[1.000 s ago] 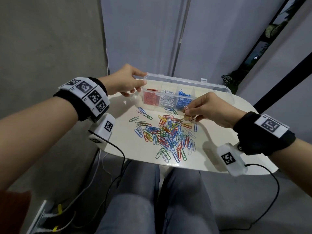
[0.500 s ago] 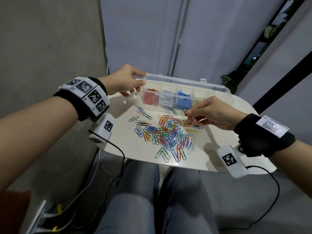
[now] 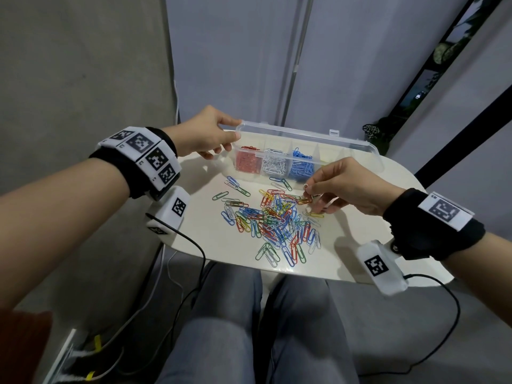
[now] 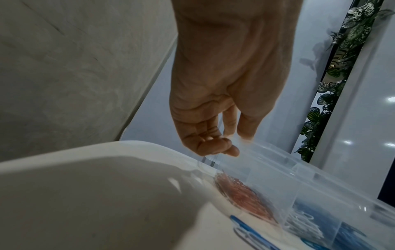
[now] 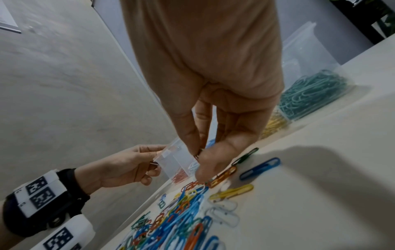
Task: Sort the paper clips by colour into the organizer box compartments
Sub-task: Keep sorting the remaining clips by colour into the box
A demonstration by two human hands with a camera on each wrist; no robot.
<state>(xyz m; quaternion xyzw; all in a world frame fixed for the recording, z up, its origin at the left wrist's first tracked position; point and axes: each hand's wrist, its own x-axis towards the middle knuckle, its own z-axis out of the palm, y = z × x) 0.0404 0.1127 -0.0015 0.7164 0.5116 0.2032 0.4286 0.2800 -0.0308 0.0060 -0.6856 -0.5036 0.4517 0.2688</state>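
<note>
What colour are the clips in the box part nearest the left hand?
Red paper clips, in the clear plastic organizer box; the head view shows it best.

The left hand reaches forward from the left with its arm nearly straight, thumb on top and fingers curled beneath in a pinching grip, a black wrist band with white coded tags around the wrist. The right hand comes in from the right, knuckles up and wrist bent slightly down, its thumb and forefinger pressed together at the tips while the other fingers curl loosely under the palm, low over the surface. Both forearms are bare, and the person's knees in grey trousers show below between them.
</note>
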